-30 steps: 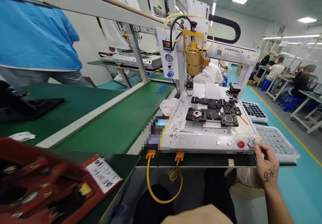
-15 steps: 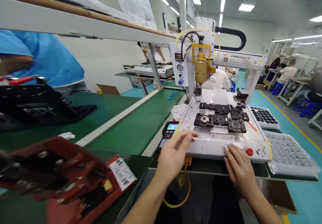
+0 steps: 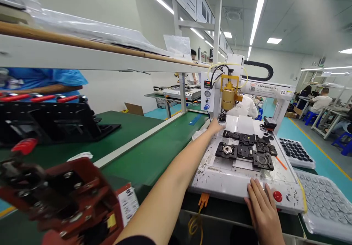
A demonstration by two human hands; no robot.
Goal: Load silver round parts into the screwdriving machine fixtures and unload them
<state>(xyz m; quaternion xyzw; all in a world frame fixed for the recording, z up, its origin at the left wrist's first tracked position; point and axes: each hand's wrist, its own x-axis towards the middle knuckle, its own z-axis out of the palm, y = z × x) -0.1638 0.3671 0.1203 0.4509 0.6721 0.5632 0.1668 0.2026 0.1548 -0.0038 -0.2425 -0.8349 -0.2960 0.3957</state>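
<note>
A worker's left hand (image 3: 215,127), grip unclear, reaches far toward the small round dish (image 3: 222,118) under the dispenser head (image 3: 228,97), while the right hand (image 3: 262,210) lies open and empty at the machine's near edge (image 3: 236,193), beside the red button (image 3: 277,196).

Black square fixture blocks (image 3: 246,150) lie on the white metal machine bed (image 3: 220,171); the green conveyor belt (image 3: 154,153) lies left, the trays of round parts (image 3: 295,151) right.

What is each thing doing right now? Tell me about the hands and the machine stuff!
left hand: stretched out to the machine's back corner.
right hand: flat on the machine's front edge.
red button: uncovered, beside the right hand.
black fixtures: lying on the white bed.
</note>
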